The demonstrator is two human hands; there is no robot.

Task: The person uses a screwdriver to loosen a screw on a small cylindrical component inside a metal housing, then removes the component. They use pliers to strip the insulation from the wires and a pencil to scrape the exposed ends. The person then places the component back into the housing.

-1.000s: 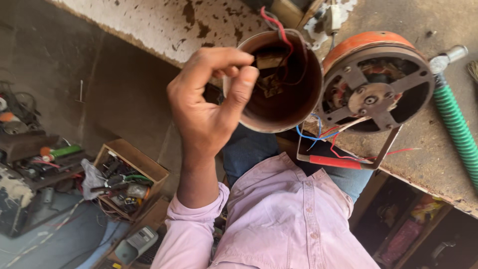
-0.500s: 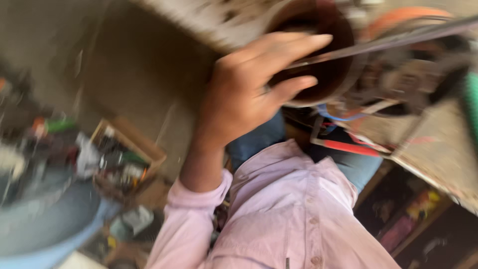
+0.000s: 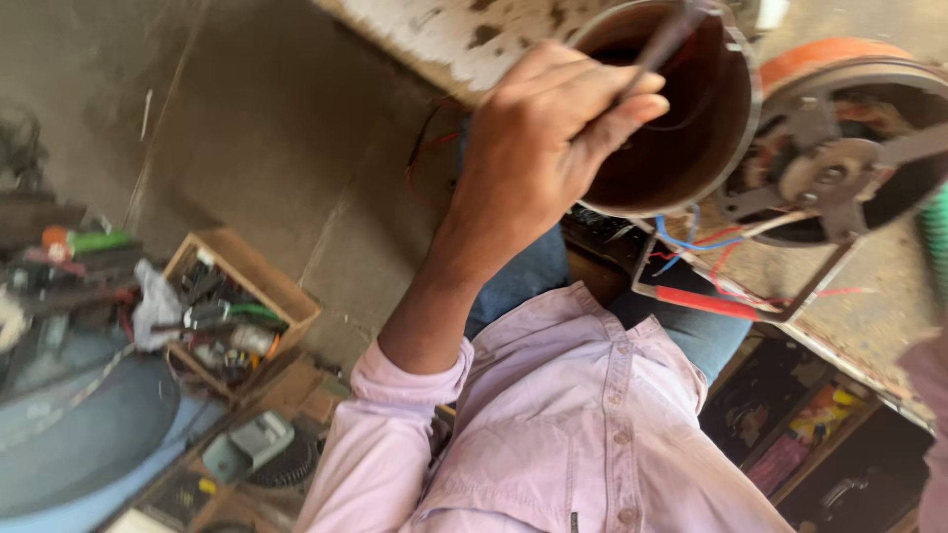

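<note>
Rust-brown motor housing (image 3: 691,148) now has the left hand (image 3: 538,148) over its mouth, fingers pinched shut on a thin tool (image 3: 662,44). A second ago that hand held nothing. Right hand is out of view.

Matt metal motor housing (image 3: 681,128), rough wooden crate (image 3: 259,281), soft cloth shirt (image 3: 573,424)

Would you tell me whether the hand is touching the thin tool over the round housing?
Touching: the head view shows the left hand with fingers closed around the thin tool above the round housing.
</note>
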